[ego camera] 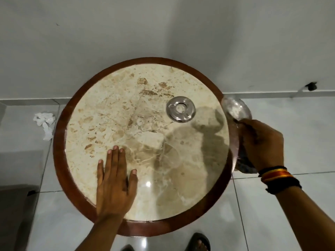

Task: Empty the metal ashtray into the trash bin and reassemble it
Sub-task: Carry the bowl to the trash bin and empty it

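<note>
— Head view: where are your hands?

— Your left hand [114, 182] lies flat and open on the round marble table [59, 160], fingers spread, at about 7 o'clock, gripping nothing. Your right hand [262, 144] is closed around the metal ashtray bowl [235, 109], held tilted just past the table's edge at 3 o'clock.

— And the rest of the ashtray?

— Its ring-shaped lid [181, 109] sits on the marble toward 2 o'clock, apart from the bowl. Crumpled tissue [45, 122] lies on the tiled floor [290, 205] at 9 o'clock.
</note>
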The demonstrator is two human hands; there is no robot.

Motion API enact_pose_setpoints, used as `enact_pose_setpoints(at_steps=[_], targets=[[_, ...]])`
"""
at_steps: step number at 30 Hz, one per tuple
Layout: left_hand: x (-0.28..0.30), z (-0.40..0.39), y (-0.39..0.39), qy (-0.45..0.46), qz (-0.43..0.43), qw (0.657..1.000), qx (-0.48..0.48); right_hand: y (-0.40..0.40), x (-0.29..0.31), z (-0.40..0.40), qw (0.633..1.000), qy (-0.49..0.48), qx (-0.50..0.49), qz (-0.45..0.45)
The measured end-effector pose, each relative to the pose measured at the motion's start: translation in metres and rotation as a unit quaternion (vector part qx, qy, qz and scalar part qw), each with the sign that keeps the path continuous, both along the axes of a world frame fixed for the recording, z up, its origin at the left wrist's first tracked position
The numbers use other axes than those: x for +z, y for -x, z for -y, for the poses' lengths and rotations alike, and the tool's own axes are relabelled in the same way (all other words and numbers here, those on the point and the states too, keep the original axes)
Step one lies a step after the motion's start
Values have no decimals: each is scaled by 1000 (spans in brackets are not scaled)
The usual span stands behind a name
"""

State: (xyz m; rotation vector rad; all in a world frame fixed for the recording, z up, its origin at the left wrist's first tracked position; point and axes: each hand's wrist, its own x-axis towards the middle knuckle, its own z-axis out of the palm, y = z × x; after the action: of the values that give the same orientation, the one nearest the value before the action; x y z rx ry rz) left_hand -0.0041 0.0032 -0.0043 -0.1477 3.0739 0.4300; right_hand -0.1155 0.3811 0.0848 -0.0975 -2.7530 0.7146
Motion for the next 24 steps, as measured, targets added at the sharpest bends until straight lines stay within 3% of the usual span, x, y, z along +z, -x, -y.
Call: enact_pose_setpoints(at_steps=[4, 7, 10, 14, 16, 20, 22, 24], targets=[[-1, 0, 6, -3, -7, 1000, 3, -12, -27, -57, 989, 114, -93, 36], [0, 4, 13, -5, -15, 1000, 5, -17, -58, -85, 936, 278, -187, 106], [-4, 2, 14, -2, -13, 1000, -2, -18, -93, -109, 821, 476, -277, 150], [-4, 1, 15, -3, -7, 1000, 2, -15, -129, -120, 605, 689, -379, 123], [-4, 0, 15, -5, -8, 1000, -2, -15, -144, -123, 545, 732, -399, 91], [-3, 0, 14, -5, -9, 1000, -12, -12, -161, -124, 476, 773, -418, 35], [-2, 1, 15, -8, -6, 1000, -12, -10, -167, -120, 487, 758, -427, 73], [-2, 0, 15, -8, -4, 1000, -9, -10, -172, -113, 523, 718, -433, 151]])
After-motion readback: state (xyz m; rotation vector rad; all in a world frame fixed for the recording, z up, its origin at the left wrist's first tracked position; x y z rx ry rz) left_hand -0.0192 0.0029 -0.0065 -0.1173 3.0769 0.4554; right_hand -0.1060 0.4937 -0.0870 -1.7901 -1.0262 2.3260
